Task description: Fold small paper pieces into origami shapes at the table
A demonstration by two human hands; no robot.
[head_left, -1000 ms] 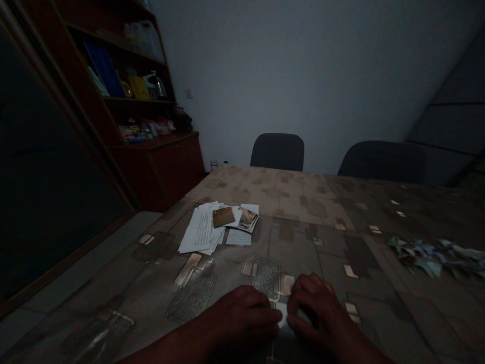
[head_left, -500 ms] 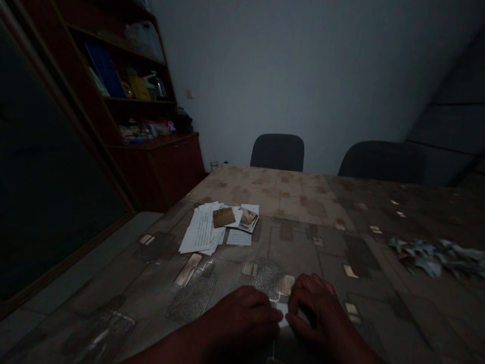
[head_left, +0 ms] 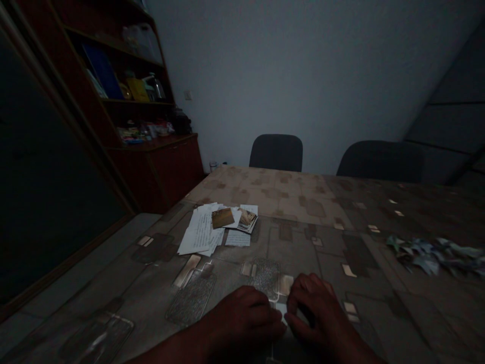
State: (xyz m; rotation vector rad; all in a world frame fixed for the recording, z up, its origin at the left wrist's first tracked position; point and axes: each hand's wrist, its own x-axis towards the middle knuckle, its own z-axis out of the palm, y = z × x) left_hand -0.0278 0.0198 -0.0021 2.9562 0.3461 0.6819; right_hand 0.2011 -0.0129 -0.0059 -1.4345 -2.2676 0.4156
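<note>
Both hands are low in the head view, close together over the patterned table (head_left: 265, 196). My left hand (head_left: 246, 319) has its fingers curled and pressed together. My right hand (head_left: 313, 312) is bent, thumb and fingertips drawn in near the left fingertips. Between them shows a small pale piece (head_left: 281, 309), perhaps paper; its lower part is hidden by the fingers and the dark. Ahead and to the left lie printed white sheets (head_left: 197, 233), with a brown picture card (head_left: 223, 218) and a small stack of cards (head_left: 247, 219) on top.
Crumpled, pale greenish pieces (head_left: 432, 255) lie in a heap on the right of the table. Two dark chairs (head_left: 276, 151) stand at the far edge. A reddish-brown cabinet (head_left: 166, 169) with filled shelves is at the back left.
The left fingertips have shifted very slightly to the right, nearer the right thumb. The view has moved a little; the papers lie as before.
</note>
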